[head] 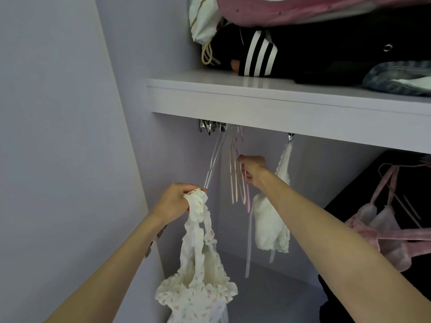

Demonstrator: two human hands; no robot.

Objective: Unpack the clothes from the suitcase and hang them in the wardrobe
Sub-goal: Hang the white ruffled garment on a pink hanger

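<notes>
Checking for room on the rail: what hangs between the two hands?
In the head view, a bunch of empty pale pink and white hangers hangs between the left hand, holding the floral top, and the right hand.

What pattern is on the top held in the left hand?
Small pink flowers on white top, seen in the head view.

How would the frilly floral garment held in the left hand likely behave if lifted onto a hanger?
The floral garment is probably floppy: it hangs limp from the left hand. It is likely light, held by a few fingers. Its ruffled straps might snag on the empty hangers.
</notes>
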